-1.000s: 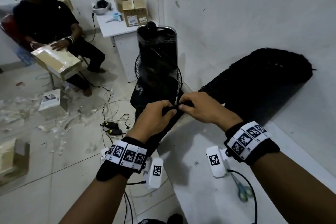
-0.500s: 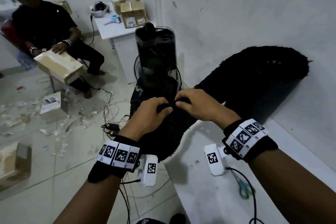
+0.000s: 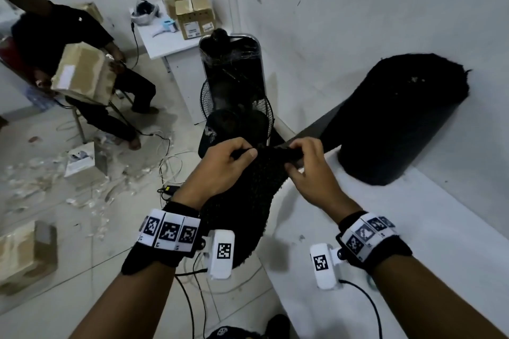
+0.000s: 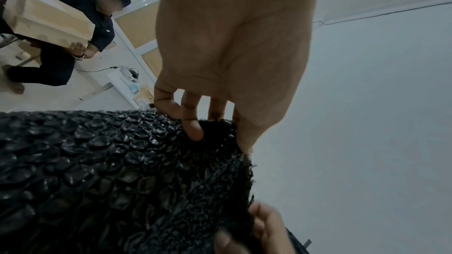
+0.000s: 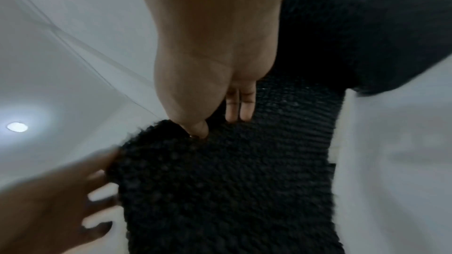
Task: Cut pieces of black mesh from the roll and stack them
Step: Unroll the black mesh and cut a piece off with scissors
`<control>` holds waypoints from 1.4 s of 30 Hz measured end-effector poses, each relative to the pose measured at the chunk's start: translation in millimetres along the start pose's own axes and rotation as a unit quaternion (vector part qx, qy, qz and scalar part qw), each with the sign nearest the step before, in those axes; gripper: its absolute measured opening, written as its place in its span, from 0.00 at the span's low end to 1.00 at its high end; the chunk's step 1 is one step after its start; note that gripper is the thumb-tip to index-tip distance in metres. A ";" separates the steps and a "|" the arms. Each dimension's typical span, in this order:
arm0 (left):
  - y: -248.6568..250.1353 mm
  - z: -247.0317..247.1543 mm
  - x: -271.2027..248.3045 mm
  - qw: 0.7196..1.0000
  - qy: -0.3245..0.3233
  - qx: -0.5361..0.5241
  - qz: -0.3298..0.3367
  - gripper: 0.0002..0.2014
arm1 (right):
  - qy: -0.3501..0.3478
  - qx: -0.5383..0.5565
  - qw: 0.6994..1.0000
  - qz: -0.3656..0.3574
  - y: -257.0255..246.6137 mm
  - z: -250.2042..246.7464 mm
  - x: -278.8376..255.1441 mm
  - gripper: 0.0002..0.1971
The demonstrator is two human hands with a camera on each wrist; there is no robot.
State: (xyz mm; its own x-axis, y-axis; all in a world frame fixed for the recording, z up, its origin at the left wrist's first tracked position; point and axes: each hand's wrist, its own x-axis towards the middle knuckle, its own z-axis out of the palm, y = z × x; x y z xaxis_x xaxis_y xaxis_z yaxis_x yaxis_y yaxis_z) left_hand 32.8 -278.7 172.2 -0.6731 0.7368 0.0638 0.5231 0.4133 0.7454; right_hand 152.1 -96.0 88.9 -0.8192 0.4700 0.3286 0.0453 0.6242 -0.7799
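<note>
A big roll of black mesh lies on the white table against the wall. A strip of black mesh runs from it and hangs over the table's left edge. My left hand pinches the strip's top edge at the left, thumb over curled fingers; in the left wrist view the left hand grips the bumpy mesh. My right hand pinches the same edge a little to the right; the right wrist view shows my right hand on the mesh.
A black standing fan stands just behind my hands. A seated person holds a cardboard box at the left. Cables and plastic scraps litter the floor. Boxes sit on a small white desk at the back.
My hands have drawn apart along the mesh edge, spreading the strip wider. The person at the left has lifted the cardboard box.
</note>
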 end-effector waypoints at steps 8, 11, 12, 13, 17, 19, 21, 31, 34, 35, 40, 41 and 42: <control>5.7 -3.8 6.1 0.999 -0.009 -0.044 0.011 0.10 | 0.155 0.003 0.988 0.019 50.4 34.0 -62.0 0.32; 11.5 -9.0 6.3 0.998 -0.007 -0.066 0.017 0.11 | -0.014 0.102 0.977 0.187 65.0 48.5 -72.1 0.18; 14.1 -10.0 6.7 0.998 -0.009 -0.068 0.011 0.12 | -0.078 0.111 0.965 0.226 68.8 57.7 -73.6 0.13; 15.9 -11.1 6.7 0.998 -0.010 -0.069 0.006 0.12 | -0.128 0.119 0.951 0.255 71.7 67.7 -73.3 0.11; 20.0 -15.6 10.6 0.998 0.009 -0.065 0.006 0.12 | -0.194 0.312 0.828 0.423 69.9 98.4 -47.6 0.12; 20.9 -17.9 13.4 0.997 0.024 -0.078 -0.004 0.12 | -0.195 0.421 0.753 0.467 67.1 105.4 -32.9 0.13; 20.9 -20.5 14.9 0.995 0.033 -0.091 -0.012 0.12 | -0.185 0.479 0.719 0.468 63.3 114.9 -24.8 0.13; -61.6 -29.7 37.5 0.988 0.120 -0.025 -0.089 0.13 | 0.057 0.425 0.763 0.483 101.1 69.4 -64.6 0.14; -77.4 -4.5 33.1 0.981 0.077 -0.077 -0.162 0.14 | 0.133 0.406 0.774 0.466 113.3 20.9 -77.9 0.11; -80.9 7.1 30.8 0.976 0.060 -0.093 -0.189 0.13 | 0.144 0.396 0.782 0.460 115.3 4.9 -81.1 0.09; -72.5 47.8 24.2 0.976 0.004 -0.118 -0.182 0.04 | 0.122 0.411 0.812 0.397 106.5 -61.9 -96.2 0.10; -71.7 50.0 24.6 0.976 -0.015 -0.122 -0.181 0.09 | 0.112 0.411 0.819 0.385 104.6 -71.1 -99.1 0.13; -69.8 51.5 24.7 0.977 -0.039 -0.120 -0.172 0.13 | 0.102 0.401 0.830 0.375 103.4 -79.7 -103.4 0.16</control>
State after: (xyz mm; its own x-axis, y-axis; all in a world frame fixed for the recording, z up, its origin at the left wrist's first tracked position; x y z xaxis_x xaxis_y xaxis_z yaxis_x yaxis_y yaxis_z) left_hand 6.6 -261.7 87.5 -0.7412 0.6180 -0.2620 0.1286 0.5139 0.8482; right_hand 287.0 -30.3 16.7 -0.6148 0.6859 -0.3892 0.0363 -0.4684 -0.8828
